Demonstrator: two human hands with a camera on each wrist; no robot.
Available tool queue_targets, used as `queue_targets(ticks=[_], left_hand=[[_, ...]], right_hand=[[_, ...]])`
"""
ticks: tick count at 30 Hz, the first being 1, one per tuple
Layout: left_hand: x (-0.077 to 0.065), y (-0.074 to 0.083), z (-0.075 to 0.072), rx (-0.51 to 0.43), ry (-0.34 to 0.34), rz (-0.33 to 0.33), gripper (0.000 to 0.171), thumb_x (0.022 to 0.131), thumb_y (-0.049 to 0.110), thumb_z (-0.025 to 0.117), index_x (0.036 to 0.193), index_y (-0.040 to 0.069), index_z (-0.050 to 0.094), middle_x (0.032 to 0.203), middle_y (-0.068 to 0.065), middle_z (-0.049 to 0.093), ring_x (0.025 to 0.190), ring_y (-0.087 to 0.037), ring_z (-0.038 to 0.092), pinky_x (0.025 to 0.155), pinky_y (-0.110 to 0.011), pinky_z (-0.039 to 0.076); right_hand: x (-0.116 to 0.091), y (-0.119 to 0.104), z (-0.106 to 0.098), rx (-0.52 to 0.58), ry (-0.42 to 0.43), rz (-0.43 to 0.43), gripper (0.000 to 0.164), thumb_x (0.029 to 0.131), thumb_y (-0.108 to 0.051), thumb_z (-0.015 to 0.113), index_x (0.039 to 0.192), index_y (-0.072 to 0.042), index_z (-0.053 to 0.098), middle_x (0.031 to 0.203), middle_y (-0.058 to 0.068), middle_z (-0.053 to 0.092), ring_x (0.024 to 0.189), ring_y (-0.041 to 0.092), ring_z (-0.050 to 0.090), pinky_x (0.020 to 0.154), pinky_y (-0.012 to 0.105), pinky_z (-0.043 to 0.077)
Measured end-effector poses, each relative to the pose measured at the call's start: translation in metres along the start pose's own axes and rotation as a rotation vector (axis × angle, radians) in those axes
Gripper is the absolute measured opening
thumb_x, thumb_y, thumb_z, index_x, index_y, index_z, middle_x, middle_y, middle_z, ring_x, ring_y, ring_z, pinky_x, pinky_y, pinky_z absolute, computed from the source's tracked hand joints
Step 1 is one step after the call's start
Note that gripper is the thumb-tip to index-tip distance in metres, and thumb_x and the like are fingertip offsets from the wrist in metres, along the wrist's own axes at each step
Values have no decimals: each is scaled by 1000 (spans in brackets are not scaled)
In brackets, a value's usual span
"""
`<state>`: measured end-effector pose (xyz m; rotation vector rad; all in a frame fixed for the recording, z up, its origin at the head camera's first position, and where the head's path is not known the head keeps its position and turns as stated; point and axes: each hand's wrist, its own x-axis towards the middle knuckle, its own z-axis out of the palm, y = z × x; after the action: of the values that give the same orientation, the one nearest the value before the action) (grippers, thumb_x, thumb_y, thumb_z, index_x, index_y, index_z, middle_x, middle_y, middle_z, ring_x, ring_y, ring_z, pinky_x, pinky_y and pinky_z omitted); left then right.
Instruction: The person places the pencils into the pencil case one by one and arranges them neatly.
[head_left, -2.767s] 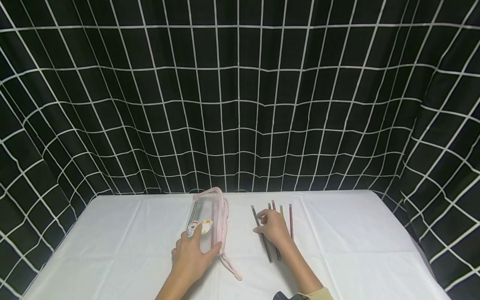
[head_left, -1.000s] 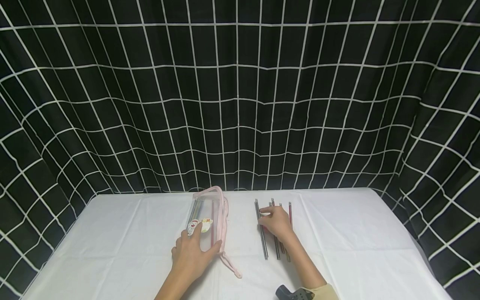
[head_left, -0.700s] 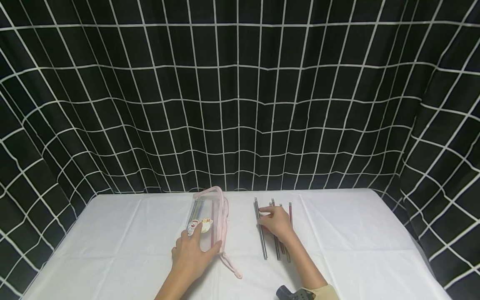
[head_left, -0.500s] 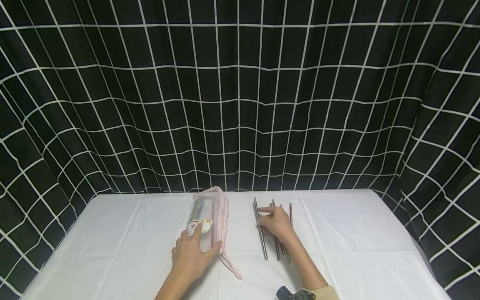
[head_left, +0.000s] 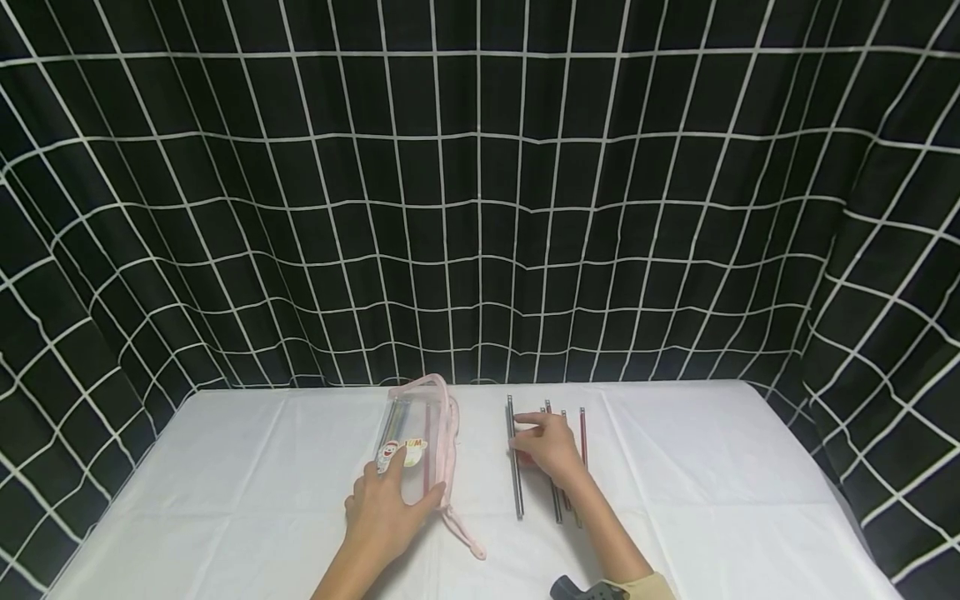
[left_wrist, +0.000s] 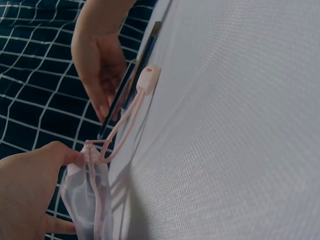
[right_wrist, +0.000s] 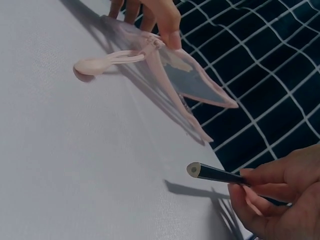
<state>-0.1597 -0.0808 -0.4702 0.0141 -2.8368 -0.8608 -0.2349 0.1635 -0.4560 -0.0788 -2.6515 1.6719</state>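
My left hand [head_left: 381,510] grips the near end of a clear mesh pencil case [head_left: 414,479] with pink edging, thumb on the zip side. Through its see-through side show several pencils lying along the left and a reddish one near the right. The case's zip edge gapes in the right wrist view, and a pink strap [right_wrist: 102,65] trails from its near end. My right hand [head_left: 551,450] pinches a dark pencil [right_wrist: 217,174] between thumb and fingers, and its flat unsharpened end points out. In the head view that pencil stands apart, left of the others.
Under and beside my right forearm lie several more pencils, among them a red one [head_left: 583,433] and a dark one [head_left: 557,507], partly covered by the hand. A white cloth [head_left: 247,483] covers the table. Behind it hangs a black curtain [head_left: 480,225] with white grid lines.
The dark pencil in my right hand has shifted slightly left, away from the other pencils, and stands straighter than before. My left hand and the pencil case have stayed in place.
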Motion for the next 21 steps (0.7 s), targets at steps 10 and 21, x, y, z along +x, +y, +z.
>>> queue_targets(ticks=[10,21], left_hand=[[1,-1,1,10,-3,3,82,89,58,73,148,4,57,123,-35,59,111,-54,62,89,-71,47],[1,-1,1,16,-1,4,82,89,58,72,148,3,57,125,-36,59,112,-55,62,89,-71,47]], right_hand=[[3,-3,7,33,-4,11,45,89,3,74,133,10,65,89,16,76,65,12,69,65,29,62],[2,-16,15,125,-27,19,46,89,5,73,134,11,64,95,21,75,75,23,76,68,33,64]])
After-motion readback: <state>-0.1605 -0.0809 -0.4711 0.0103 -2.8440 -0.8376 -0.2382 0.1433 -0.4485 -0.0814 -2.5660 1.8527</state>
